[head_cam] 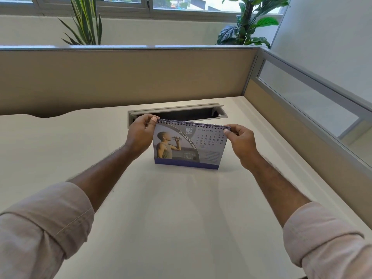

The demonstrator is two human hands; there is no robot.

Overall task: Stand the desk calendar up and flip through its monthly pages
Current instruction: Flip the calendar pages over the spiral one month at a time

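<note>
Desk calendar (189, 147) upright on desk, spiral-bound top, APR page facing.

The desk calendar (189, 147) showed a grey page with a dark blue band along its foot, a dark spiral binding, white lettering and dark numerals. The desk (171, 208) was cream. The partition (120, 77) was tan with a grey rail. Both sleeves (46, 224) were pale pinkish beige. The plants (247, 23) were green.
</note>
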